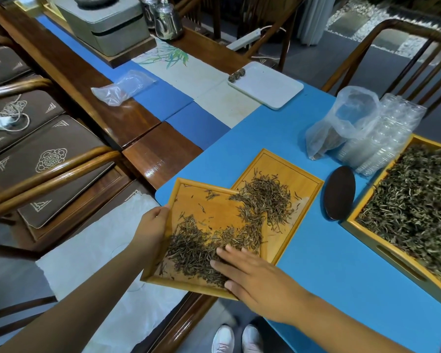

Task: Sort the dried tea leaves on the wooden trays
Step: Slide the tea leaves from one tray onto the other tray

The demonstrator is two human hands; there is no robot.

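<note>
- On the blue desk (pixel 303 250), near edge: square wooden tray (pixel 201 207) sits tilted, its 2 o'clock corner overlapping the rectangular wooden tray (pixel 306 182) behind it.
- Dark dried tea leaves (pixel 196 250) run in a band from the tray's 7 o'clock corner toward 2 o'clock, spilling onto the rear tray.
- Right hand (pixel 255 276) nearer the pile: fingers (pixel 229 250) straight, spread, flat on the leaves, pointing to 10 o'clock. Holding nothing.
- Left hand (pixel 152 225) grips the tray's 9 o'clock rim.
- Judgement: next sweep goes toward 2 o'clock.
- Large tray of paler leaves (pixel 413 207) at 3 o'clock, untouched.
</note>
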